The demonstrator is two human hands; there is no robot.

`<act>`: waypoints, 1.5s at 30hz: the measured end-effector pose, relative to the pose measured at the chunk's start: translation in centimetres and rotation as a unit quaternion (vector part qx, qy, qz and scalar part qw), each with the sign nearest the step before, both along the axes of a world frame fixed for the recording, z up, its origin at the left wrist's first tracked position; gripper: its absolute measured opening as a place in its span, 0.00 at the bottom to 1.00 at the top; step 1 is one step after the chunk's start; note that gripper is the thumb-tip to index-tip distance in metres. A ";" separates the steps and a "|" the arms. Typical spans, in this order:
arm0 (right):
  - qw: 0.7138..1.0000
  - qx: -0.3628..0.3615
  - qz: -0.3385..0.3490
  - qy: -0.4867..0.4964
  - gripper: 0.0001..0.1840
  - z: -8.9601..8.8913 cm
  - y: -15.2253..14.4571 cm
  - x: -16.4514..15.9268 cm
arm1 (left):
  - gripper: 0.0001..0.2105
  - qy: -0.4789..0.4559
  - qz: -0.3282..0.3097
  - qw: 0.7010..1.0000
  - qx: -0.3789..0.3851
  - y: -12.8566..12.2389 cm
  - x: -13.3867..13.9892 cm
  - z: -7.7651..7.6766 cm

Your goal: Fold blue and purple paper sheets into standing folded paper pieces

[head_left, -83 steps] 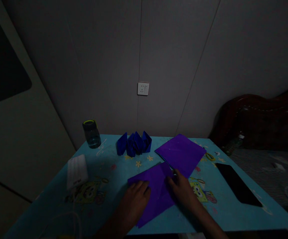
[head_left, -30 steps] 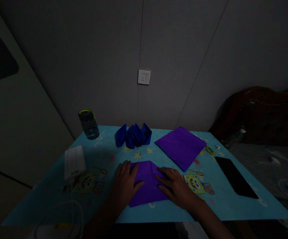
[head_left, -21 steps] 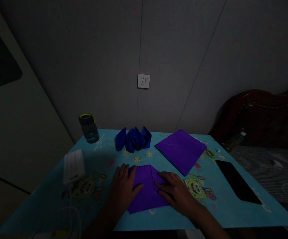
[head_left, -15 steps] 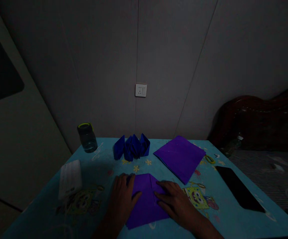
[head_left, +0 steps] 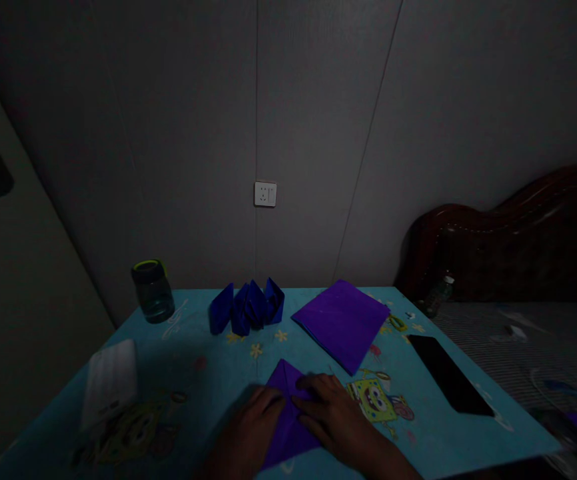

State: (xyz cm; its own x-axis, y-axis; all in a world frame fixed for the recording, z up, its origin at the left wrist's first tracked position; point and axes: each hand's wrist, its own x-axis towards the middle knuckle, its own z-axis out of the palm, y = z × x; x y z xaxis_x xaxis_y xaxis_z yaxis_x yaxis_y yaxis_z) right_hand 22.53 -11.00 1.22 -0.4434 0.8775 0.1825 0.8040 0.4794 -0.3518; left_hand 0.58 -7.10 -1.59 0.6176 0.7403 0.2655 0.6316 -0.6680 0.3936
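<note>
The left hand (head_left: 251, 423), fingers curled, rests on the left side of the sheet (head_left: 288, 441) on the counter (head_left: 188, 373); whether it pinches cannot be told. The right hand (head_left: 331, 417), loosely spread, lies opposite, gripping nothing. The sheet's left upper corner, flat a moment earlier, is turned in; both upper corners thus appear folded, peak at twelve o'clock. Beyond: blue folds (head_left: 253, 308), eleven; purple stack (head_left: 341, 323), one.

I have a lane across the tabletop (head_left: 176, 343) left of centre, between the white block (head_left: 112, 380) and blue folded papers (head_left: 253, 308); ahead of the right hand (head_left: 329, 413), the purple stack (head_left: 342, 325) hinders me; at lower right, the black slab (head_left: 448, 373).
</note>
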 end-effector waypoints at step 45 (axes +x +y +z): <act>0.967 -0.112 -0.226 0.039 0.37 -6.4 2.6 4.2 | 0.35 0.084 -0.049 0.995 -0.002 4.7 2.3 -2.9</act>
